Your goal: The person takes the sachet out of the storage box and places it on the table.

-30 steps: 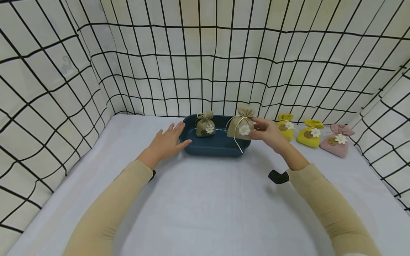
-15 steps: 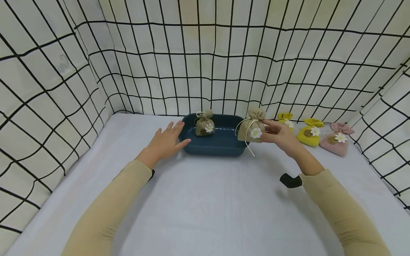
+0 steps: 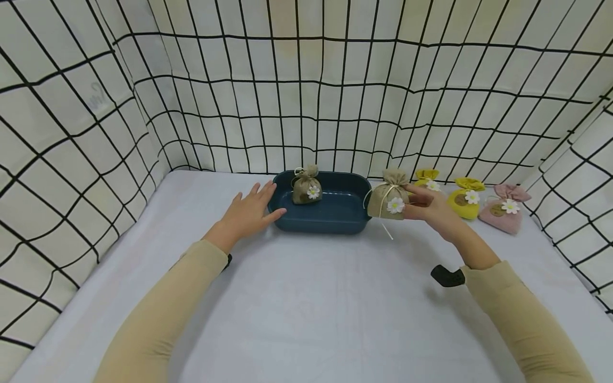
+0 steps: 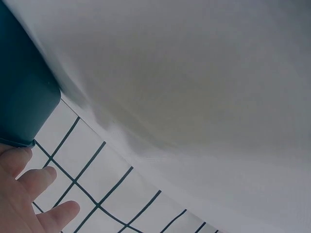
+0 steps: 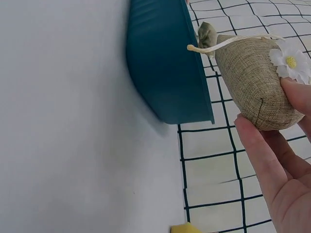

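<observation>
Between thumb and fingers, my right hand [image 3: 433, 213] pinches a beige drawstring sachet [image 3: 387, 201] with a white daisy, just off the right end of a dark blue dish [image 3: 325, 226]. In the right wrist view the sachet [image 5: 252, 80] hangs above the table, its cord dangling toward the dish [image 5: 160, 68]. A second beige sachet [image 3: 306, 190] stands inside the dish at its left side. My left hand [image 3: 249, 210] has its fingers spread and touches the left end of the dish; the left wrist view shows fingertips [image 4: 39, 182] at the dish rim [image 4: 19, 143].
Right of my right hand lie two yellow sachets, one partly hidden [image 3: 426, 175] and one in full view [image 3: 463, 199], then a pink sachet [image 3: 503, 213]. A black wire grid [image 3: 323, 82] encloses the white-covered table [image 3: 306, 308] at the back and sides.
My right hand has carried the beige sachet rightward and slightly lower, from over the dish to beyond its right end. The left hand and the dish have stayed in place.
</observation>
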The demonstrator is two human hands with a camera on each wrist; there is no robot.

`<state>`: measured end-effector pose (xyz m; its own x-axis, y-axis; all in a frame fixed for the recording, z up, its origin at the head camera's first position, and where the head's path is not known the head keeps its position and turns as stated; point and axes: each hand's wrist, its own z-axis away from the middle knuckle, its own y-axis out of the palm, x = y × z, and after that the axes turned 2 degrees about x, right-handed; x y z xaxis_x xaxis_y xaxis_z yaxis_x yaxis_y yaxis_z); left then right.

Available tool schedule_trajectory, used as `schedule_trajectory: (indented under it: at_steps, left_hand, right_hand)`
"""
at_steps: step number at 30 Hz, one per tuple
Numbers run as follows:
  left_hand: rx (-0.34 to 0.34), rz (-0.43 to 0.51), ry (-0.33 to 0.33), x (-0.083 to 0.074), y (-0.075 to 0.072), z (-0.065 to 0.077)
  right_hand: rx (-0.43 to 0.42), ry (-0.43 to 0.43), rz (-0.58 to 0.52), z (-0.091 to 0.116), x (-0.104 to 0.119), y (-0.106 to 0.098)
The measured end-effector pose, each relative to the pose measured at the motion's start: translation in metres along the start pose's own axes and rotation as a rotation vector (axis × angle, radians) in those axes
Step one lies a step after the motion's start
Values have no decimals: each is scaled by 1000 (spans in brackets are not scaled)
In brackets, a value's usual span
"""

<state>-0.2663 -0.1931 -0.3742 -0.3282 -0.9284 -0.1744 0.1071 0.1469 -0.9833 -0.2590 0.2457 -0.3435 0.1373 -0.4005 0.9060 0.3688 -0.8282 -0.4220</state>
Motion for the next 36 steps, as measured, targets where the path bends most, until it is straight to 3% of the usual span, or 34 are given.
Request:
schedule_trajectory:
  at_steps: [19,36]
  left_hand:
    - [1,-6,-4,-1,0,0]
    - [8,4,-7,-2,0,0]
  right_hand:
    - [-49,-48,12,16,-17,-20]
    - [-56,38,61,30,-28,-41]
